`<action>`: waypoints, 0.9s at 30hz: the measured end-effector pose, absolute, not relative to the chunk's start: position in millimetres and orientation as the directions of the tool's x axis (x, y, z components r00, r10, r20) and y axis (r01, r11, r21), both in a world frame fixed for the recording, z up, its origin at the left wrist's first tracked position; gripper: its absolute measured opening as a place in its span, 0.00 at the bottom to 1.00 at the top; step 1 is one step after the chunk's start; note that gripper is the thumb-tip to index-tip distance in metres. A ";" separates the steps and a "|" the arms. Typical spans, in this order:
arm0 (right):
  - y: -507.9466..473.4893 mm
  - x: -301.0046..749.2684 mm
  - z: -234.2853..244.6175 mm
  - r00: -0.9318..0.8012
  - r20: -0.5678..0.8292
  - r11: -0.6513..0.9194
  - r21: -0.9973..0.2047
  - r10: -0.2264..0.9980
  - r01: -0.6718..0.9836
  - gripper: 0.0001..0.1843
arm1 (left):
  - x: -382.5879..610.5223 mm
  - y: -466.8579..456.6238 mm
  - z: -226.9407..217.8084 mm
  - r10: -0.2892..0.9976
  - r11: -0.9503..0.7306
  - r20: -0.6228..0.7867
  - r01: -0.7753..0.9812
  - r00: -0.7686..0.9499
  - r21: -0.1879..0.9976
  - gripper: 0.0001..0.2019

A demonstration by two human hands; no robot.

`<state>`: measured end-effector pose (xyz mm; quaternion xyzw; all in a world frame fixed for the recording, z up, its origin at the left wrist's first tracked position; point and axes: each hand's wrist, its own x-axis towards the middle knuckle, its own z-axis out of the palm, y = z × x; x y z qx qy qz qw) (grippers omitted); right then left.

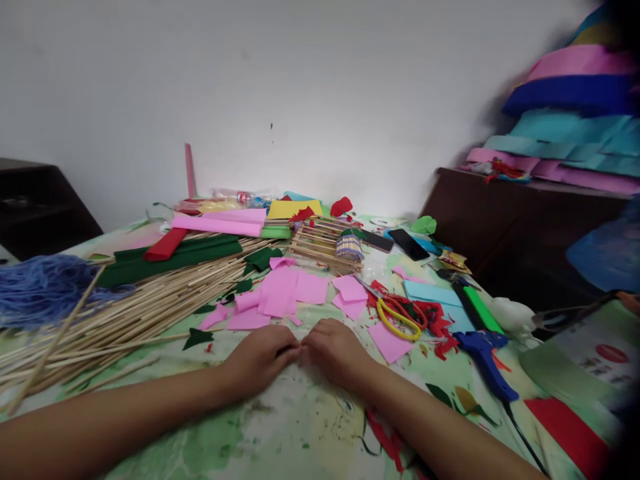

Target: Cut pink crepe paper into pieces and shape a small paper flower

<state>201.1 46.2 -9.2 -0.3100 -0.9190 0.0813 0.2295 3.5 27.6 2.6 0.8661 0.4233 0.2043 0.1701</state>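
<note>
My left hand and my right hand meet over the table, fingertips pinched together. Whatever they hold between them is hidden or too small to make out. Just beyond lie cut pieces of pink paper. To the right of my right hand, yellow-handled scissors rest among red scraps and a pink square. A dark green leaf-shaped piece lies near my left wrist.
Thin wooden sticks and blue yarn spread on the left. A small stick frame stands at the back. On the right are a blue glue gun with its cord, a phone and a red sheet.
</note>
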 end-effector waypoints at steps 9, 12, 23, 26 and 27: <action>43.3 204.5 -3.8 -0.536 0.275 0.573 -0.620 0.798 0.535 0.08 | 2.3 32.4 8.6 0.853 -0.482 0.150 0.644 0.499 0.594 0.10; 45.1 202.3 -4.0 -0.511 0.255 0.524 -0.692 0.821 0.497 0.07 | 2.8 32.1 8.3 0.846 -0.499 0.157 0.656 0.509 0.566 0.12; 49.4 199.6 -1.5 -0.434 0.175 0.336 -0.883 0.884 0.328 0.09 | 0.8 37.2 7.2 0.848 -0.458 0.103 0.619 0.521 0.638 0.15; 50.9 200.7 -1.5 -0.416 0.142 0.280 -0.915 0.898 0.292 0.09 | -1.7 37.1 8.5 0.863 -0.398 0.091 0.556 0.498 0.730 0.17; 51.1 201.0 -1.2 -0.416 0.132 0.266 -0.922 0.900 0.283 0.08 | -2.2 37.2 8.7 0.868 -0.375 0.084 0.534 0.489 0.758 0.18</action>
